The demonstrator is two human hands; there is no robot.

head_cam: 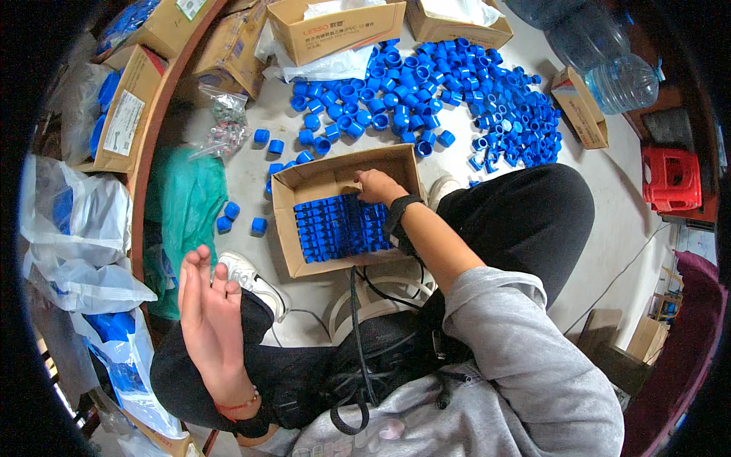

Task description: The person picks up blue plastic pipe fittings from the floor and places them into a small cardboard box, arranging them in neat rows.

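An open cardboard box [346,273] sits on the floor between my feet. Rows of small blue plastic clips or fittings [328,228] fill its near part, and bare cardboard shows behind them. My right hand [378,186] reaches into the box at the back right of the rows, fingers bent; whether it holds a piece is hidden. My left hand [214,314] is raised over my left leg, palm up, with its fingers extended and nothing in it. Beyond the box, many blue plastic pipe caps [400,108] lie in a loose pile, beside smaller blue fittings [514,125].
Cardboard boxes [337,34] stand behind the pile. A green plastic bag [191,211] and zip bags of small parts [225,123] lie at the left, by shelving with bagged goods. A red stool [672,180] and large water bottles [622,85] are at the right.
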